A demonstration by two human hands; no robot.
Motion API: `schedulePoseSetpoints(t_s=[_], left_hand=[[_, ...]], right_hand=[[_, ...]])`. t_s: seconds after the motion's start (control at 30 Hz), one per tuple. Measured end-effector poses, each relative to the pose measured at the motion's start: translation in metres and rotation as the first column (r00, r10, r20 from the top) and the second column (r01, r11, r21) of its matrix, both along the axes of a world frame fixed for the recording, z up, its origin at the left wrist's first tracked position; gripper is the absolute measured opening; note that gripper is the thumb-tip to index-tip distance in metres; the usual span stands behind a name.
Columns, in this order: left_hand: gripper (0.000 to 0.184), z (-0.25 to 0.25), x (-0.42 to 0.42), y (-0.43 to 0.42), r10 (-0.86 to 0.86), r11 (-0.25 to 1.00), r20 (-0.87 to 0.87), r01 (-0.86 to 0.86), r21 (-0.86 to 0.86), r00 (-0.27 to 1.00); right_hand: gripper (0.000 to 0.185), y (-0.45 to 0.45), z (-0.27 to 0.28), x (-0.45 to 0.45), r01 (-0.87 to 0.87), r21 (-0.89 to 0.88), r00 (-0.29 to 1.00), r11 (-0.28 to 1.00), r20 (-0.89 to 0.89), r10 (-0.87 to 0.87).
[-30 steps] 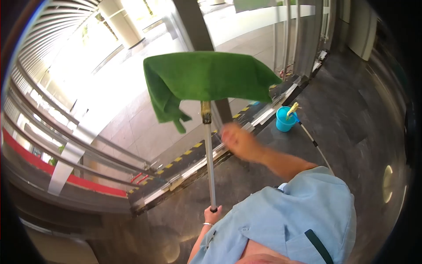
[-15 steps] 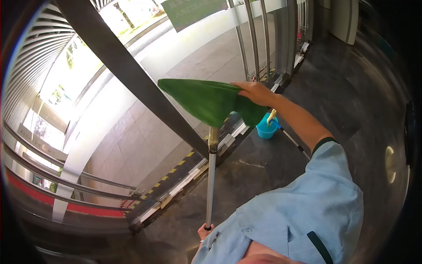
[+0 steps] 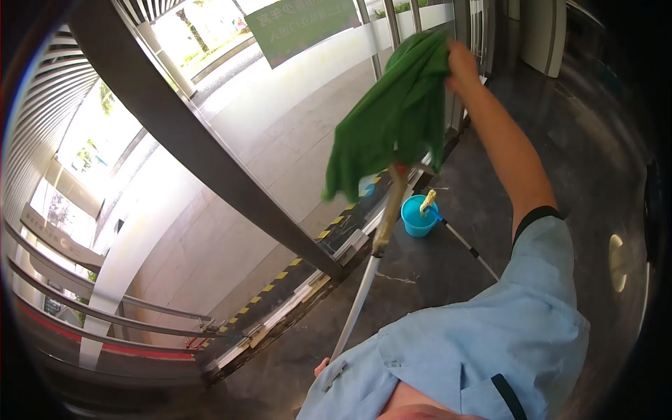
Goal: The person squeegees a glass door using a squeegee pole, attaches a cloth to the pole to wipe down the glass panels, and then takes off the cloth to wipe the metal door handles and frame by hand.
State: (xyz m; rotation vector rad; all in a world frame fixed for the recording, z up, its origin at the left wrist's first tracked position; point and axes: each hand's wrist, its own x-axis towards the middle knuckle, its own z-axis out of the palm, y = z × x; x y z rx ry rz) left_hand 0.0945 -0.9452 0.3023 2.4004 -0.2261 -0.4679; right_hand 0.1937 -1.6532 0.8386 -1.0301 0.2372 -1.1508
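the cloth (image 3: 392, 105) is seen as matt green fabric, softly creased. the pole (image 3: 358, 302) is finished in smooth, dull silver metal, its upper section roughened and stained. the bucket (image 3: 418, 225) is made of smooth turquoise plastic. glossy bare metal is shown on the rails (image 3: 105, 314), while the dark floor (image 3: 553, 161) is polished to a streaky sheen. the shirt (image 3: 483, 329) is woven in matt, lightly wrinkled cloth.
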Motion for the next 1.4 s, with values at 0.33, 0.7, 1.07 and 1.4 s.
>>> schedulePoseSetpoints(t_s=[0.33,0.7,1.07,1.4], left_hand=[[0.024,0.019,0.066,-0.09,-0.311,0.904,0.01,0.299,-0.305,0.95],[0.029,0.075,0.054,-0.243,-0.004,1.0,0.383,-0.002,0.015,0.924],[0.027,0.138,0.063,-0.314,0.093,0.993,0.246,-0.108,0.048,0.965],[0.02,0.226,0.109,-0.419,0.028,0.777,0.03,-0.003,-0.629,0.999]], right_hand=[[0.031,-0.195,0.016,-0.017,0.005,-0.986,0.381,0.164,-0.15,-0.912],[0.031,-0.327,-0.023,-0.031,-0.368,-0.622,0.547,0.691,-0.746,-0.38],[0.031,-0.513,-0.135,-0.052,-0.1,-0.796,0.26,0.598,-0.601,-0.756],[0.026,-0.446,-0.201,-0.063,-0.01,-0.75,0.291,0.661,-0.635,-0.716]])
